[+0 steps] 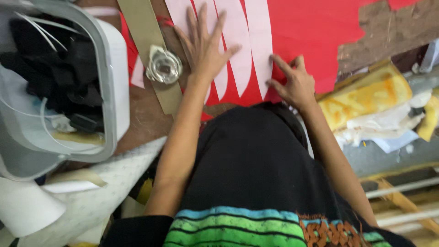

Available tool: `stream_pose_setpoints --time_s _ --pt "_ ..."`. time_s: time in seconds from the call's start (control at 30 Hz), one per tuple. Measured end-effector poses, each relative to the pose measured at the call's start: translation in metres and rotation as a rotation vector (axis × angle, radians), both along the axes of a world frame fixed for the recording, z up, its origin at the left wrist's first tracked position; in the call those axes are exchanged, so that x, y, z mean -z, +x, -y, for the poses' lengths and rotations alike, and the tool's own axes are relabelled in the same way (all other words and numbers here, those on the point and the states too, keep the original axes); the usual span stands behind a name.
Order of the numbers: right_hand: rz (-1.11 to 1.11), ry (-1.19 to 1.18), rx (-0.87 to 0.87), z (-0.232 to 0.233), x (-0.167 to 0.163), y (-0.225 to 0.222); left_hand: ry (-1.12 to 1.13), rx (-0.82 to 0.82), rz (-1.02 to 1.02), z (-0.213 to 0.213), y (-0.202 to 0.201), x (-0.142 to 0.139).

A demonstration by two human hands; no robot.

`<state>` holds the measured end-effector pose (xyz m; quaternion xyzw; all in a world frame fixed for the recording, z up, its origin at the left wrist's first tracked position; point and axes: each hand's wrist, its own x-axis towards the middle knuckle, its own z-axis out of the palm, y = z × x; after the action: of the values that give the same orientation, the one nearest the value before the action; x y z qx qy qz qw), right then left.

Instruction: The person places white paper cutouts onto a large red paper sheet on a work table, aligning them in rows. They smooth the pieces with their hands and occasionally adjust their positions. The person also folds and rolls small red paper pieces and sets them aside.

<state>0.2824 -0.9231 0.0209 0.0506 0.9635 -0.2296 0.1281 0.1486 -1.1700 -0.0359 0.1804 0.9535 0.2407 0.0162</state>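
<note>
A red sheet (315, 32) lies spread over a worn wooden table. On it rest several long pale pink curved strips (258, 41), side by side. My left hand (206, 48) lies flat with fingers spread, pressing on the left pink strips. My right hand (292, 82) sits at the near edge of the red sheet, its fingertips touching the lower end of the rightmost strip. Neither hand grips anything.
A tan strip (148, 43) runs across the table with a clear tape roll (163, 66) on it. A white bin (112, 82) with dark cloth stands at left. Yellow foam (366, 96) and scraps lie at right. My black shirt fills the foreground.
</note>
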Motion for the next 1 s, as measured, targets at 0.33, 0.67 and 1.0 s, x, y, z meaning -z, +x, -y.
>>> stream_pose_setpoints --time_s 0.33,0.67,1.0 --pt "-0.022 -0.01 -0.022 -0.001 0.013 0.01 0.285 -0.035 0.043 0.051 0.009 -0.014" --pt "-0.014 0.006 -0.022 0.003 0.011 0.006 -0.176 0.138 0.021 0.085 0.005 -0.043" --pt "-0.014 0.018 -0.035 0.003 0.017 0.007 -0.232 0.11 -0.029 0.093 0.013 -0.015"
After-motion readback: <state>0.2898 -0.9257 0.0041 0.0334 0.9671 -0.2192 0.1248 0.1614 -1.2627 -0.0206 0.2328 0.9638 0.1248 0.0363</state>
